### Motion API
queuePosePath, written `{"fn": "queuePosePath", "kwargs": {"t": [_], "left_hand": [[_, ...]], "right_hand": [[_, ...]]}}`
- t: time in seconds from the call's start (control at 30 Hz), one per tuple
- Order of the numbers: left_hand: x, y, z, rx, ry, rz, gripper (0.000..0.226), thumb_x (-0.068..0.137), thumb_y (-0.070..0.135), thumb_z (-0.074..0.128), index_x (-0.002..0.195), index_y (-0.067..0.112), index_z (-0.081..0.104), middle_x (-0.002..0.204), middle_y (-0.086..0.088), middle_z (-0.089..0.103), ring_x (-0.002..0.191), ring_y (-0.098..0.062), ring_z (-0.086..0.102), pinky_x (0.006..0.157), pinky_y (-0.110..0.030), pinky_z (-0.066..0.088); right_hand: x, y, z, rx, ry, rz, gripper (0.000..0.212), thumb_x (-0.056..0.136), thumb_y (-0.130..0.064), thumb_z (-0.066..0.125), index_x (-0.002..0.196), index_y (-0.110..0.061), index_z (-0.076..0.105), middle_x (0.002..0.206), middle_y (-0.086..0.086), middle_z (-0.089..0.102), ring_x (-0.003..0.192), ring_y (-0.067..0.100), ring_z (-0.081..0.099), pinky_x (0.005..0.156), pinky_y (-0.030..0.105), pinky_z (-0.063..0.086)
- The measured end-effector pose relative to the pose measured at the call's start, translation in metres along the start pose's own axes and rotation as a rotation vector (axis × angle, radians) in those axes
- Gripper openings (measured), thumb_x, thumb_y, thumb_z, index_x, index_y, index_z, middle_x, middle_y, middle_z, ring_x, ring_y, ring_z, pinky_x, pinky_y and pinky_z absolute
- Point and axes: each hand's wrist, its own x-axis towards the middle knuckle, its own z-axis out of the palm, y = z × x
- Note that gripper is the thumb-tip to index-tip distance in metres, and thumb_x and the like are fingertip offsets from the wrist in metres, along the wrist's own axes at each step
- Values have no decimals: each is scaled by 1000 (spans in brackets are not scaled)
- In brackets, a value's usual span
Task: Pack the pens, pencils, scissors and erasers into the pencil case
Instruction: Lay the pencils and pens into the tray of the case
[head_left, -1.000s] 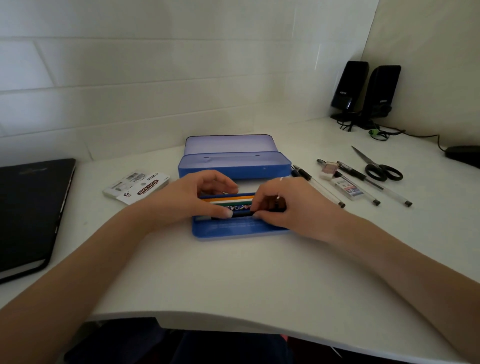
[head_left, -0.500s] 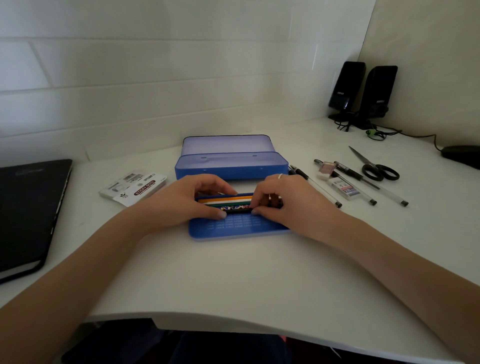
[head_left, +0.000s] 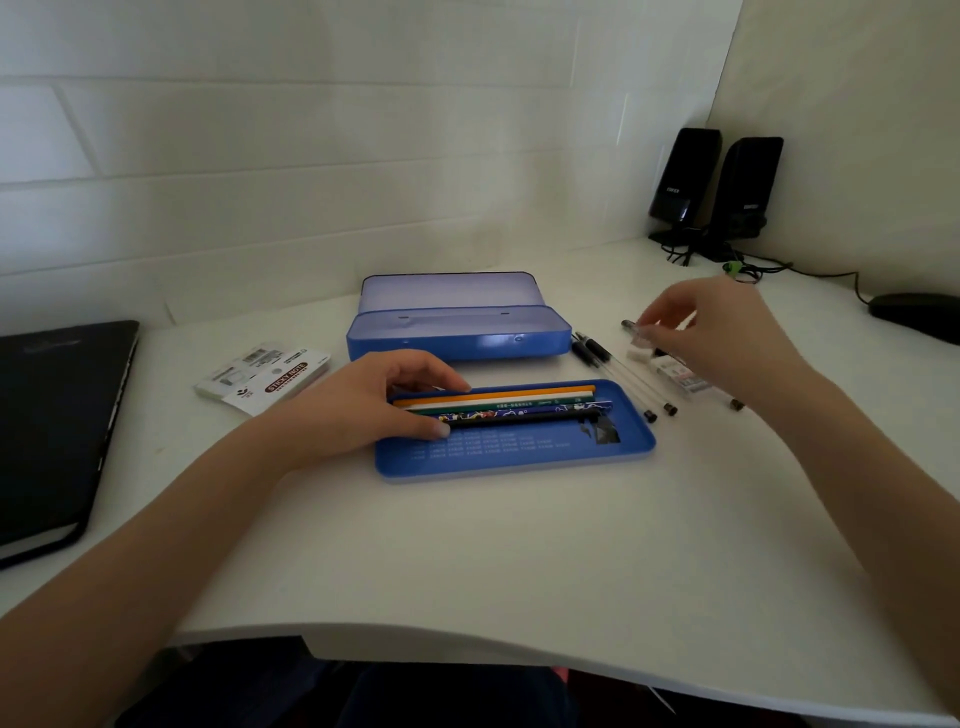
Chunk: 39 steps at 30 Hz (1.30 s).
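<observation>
Blue metal made up the pencil case (head_left: 457, 332), a shallow rounded-corner tin lying open near the middle of the white counter (head_left: 467, 545), its pale lilac lid tipped back toward the tiled wall. In front of it lay the blue tray (head_left: 519, 452), a flat insert with rows of faint printed text too small to read. Along the tray's far side four slim pencils (head_left: 498, 402) lay side by side: orange, white, green, and one dark with a coloured pattern. The left hand (head_left: 363, 410) rested on the tray's left end, its grip loosely curled with fingertips and thumb touching the pencil ends. The right hand (head_left: 722, 338) hovered over the clear-barrelled pens (head_left: 623, 374) to the right of the case; its grip was partly closed, fingers pointing down at a pen and a small white eraser (head_left: 675, 371), but whether it had hold of anything could not be told. Left of the case sat a plastic-wrapped pad marked "STICKY NOTE" (head_left: 265, 376), and beyond it a black notebook (head_left: 57, 426) with a matte cover. Two glossy black speakers (head_left: 717, 187) stood in the far corner, their small logos blurred.
</observation>
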Motion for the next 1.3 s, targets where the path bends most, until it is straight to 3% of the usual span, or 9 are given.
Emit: {"fn": "queuePosePath", "kwargs": {"t": [0.17,0.3,0.5,0.63,0.83,0.97,1.03,1.17,1.3], "left_hand": [[0,0,0,0,0,9,36,70,17,79,100,34,67,100,19,67,97,1,62,82,-6,44],[0,0,0,4,3,8,36,70,17,79,100,33,67,99,20,67,96,2,62,81,-6,44],[0,0,1,-20,15,20,35,70,12,79,99,30,68,98,15,68,94,3,62,79,-5,43],[0,-1,1,-19,15,14,35,70,15,79,98,33,68,101,15,68,97,1,63,85,-10,45],[0,0,0,-14,16,12,36,70,14,79,100,31,68,100,18,67,97,2,62,82,-7,44],[0,0,0,-63,23,-5,40,70,11,78,103,28,63,107,21,67,105,4,60,92,-13,43],[-1,1,0,-68,20,-9,42,70,10,78,104,27,61,109,20,68,106,5,60,93,-13,42],[-1,0,-1,-78,15,-25,46,71,8,77,107,28,58,109,19,69,106,7,59,91,-9,41],[0,-1,-1,-106,7,-5,39,74,2,73,105,23,61,111,16,68,107,4,60,93,-10,43]], "right_hand": [[-3,-7,19,-139,-153,52,15,85,-21,64,98,-17,71,90,-1,66,80,15,59,70,27,44],[-2,-6,22,-194,-140,75,21,89,-14,54,101,-17,72,103,5,70,88,21,63,73,28,47],[-3,-8,23,-236,-196,115,26,87,-21,61,112,-17,66,106,6,68,91,20,61,77,29,48],[-5,-9,27,-263,-157,102,31,85,-13,60,115,-16,65,106,7,67,94,24,63,76,30,48],[-8,-14,24,-10,-50,51,26,79,-14,64,103,-22,69,85,-5,64,80,15,60,71,28,48],[-16,-27,22,275,-64,-138,23,81,-9,62,92,-27,72,78,-12,65,71,4,58,61,8,43],[-22,-35,23,380,-82,-232,26,81,-4,63,89,-26,73,80,-12,68,72,6,59,64,5,42],[-33,-50,19,513,-238,-341,21,83,-2,63,91,-17,75,86,-1,71,74,9,61,64,8,43],[-39,-54,21,417,-371,-427,21,83,-6,65,89,-24,75,86,-4,70,79,11,63,72,17,48]]}}
